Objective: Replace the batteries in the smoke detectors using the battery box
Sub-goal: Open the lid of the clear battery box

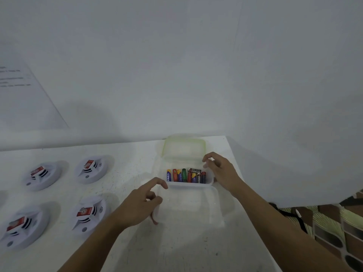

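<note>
Over the right end of the battery box (210, 183), fingers of the right hand (221, 170) hung loosely curled, holding nothing. Fingers of the left hand (140, 205) curled at the box's near-left corner; whether they gripped the clear lid (192, 210) was unclear. Batteries (185, 176) filled the box on the white table (127, 154), smoke detectors (89, 213) well left.
</note>
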### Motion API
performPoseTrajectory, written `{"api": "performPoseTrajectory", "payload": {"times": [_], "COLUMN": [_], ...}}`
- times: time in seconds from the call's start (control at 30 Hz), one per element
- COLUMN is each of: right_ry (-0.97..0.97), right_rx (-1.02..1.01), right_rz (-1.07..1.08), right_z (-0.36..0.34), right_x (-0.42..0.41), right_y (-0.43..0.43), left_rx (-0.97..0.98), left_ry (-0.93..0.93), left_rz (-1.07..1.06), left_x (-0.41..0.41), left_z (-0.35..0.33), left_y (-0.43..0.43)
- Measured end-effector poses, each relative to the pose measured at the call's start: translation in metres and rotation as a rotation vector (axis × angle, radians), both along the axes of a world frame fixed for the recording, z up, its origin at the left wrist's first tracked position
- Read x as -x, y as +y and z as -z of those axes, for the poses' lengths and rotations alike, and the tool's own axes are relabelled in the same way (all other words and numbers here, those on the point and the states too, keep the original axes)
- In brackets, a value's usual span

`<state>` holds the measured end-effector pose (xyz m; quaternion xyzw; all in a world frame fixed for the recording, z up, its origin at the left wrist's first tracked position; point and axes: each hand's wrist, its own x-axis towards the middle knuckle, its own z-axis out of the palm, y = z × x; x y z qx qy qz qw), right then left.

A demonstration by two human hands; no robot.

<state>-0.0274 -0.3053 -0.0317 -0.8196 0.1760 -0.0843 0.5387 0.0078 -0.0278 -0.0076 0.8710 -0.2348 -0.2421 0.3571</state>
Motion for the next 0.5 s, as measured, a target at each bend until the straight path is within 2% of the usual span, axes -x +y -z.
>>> {"api": "performPoseTrajectory", "payload": {"times": [0.27, 0.43, 0.5], "right_ry": [0.018, -0.060, -0.074], "right_rx": [-0.067, -0.166, -0.238], "right_rz": [-0.044, 0.127, 0.167], "right_z": [-0.001, -0.001, -0.001], "right_x": [0.004, 0.022, 0.032], "right_y": [0.005, 0.022, 0.030], "left_rx": [0.034, 0.052, 0.145], "left_ry": [0.038, -0.005, -0.063], "left_rz": [-0.023, -0.022, -0.121], "left_x": [0.001, 0.003, 0.004], "left_z": [0.007, 0.005, 0.006], "left_y": [0.001, 0.007, 0.009]}}
